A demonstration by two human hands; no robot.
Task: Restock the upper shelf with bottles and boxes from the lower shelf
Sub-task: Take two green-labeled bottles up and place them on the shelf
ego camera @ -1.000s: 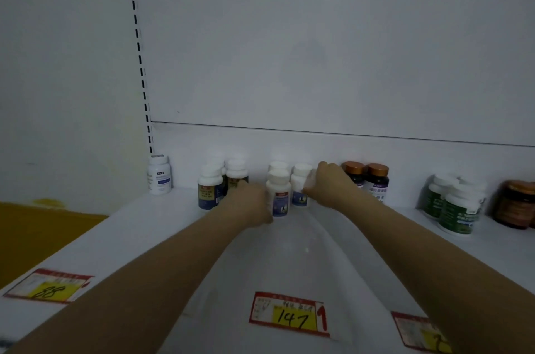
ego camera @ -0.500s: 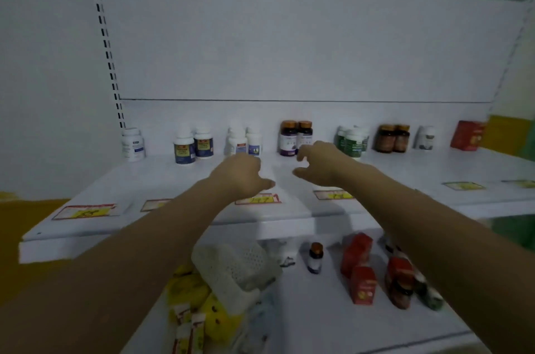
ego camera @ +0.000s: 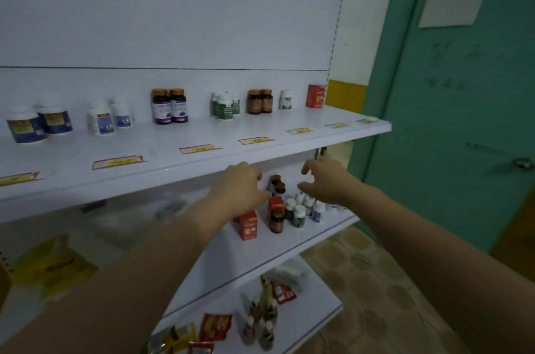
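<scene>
Both hands hover empty over the crowded lower shelf (ego camera: 260, 255) — the left hand (ego camera: 243, 187) half-curled beside the brown-capped bottles (ego camera: 280, 188), the right hand (ego camera: 325, 183) spread above the white-capped bottles (ego camera: 299, 213) — so a careless grab could topple their neighbours or the red box (ego camera: 248, 225).

A teal door (ego camera: 451, 122) fills the view from 1 to 4 o'clock, with a pale sheet of paper (ego camera: 454, 3) stuck near its top and a metal handle (ego camera: 524, 164) at 3 o'clock. Beside its frame, a yellow patch of wall (ego camera: 346, 96) shows at 2 o'clock. Brown patterned floor tiles (ego camera: 376, 295) spread at 5 o'clock. Blurred yellow packets (ego camera: 49, 264) lie at 8 o'clock, and a red sachet (ego camera: 215, 326) lies at 6 o'clock.
</scene>
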